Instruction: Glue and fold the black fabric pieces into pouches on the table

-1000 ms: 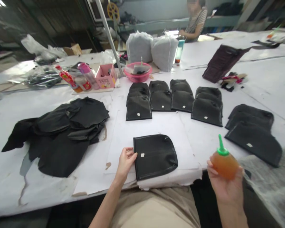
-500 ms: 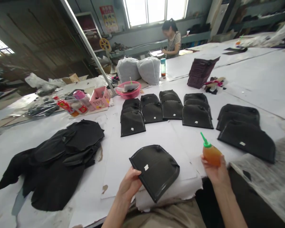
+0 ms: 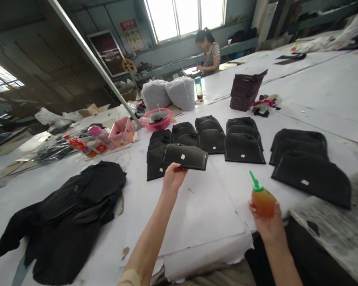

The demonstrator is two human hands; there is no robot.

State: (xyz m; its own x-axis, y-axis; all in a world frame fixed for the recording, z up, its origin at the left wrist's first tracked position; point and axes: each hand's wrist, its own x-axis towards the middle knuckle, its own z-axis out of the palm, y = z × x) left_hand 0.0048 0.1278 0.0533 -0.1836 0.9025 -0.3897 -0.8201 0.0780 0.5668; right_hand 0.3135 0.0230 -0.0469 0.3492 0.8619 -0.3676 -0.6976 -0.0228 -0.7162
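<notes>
My left hand (image 3: pixel 174 174) is closed on the near edge of a black fabric panel (image 3: pixel 193 157) with a small white tag, held out over the table in front of the stacked panels. It covers part of the second stack from the left. In my right hand (image 3: pixel 267 222) is an orange squeeze bottle (image 3: pixel 263 201) with a green nozzle pointing up, my fingers wrapped around its body. Rows of overlapping black panels (image 3: pixel 244 147) lie beyond my hands, several bearing white tags. A larger group of black panels (image 3: pixel 312 174) rests at the right.
Loose black pieces (image 3: pixel 77 218) are heaped at the left. Behind stand a pink basin (image 3: pixel 157 125), a pink box (image 3: pixel 121 133), bottles (image 3: pixel 77 145), white bags (image 3: pixel 180 93) and a dark purple stack (image 3: pixel 246 91). A slanted pole (image 3: pixel 95 61) rises there. Another person (image 3: pixel 209 53) works at the far side.
My left hand has carried the black panel forward and up, away from my body toward the stacks. My right hand keeps the bottle in nearly the same place. The view has tilted slightly.
</notes>
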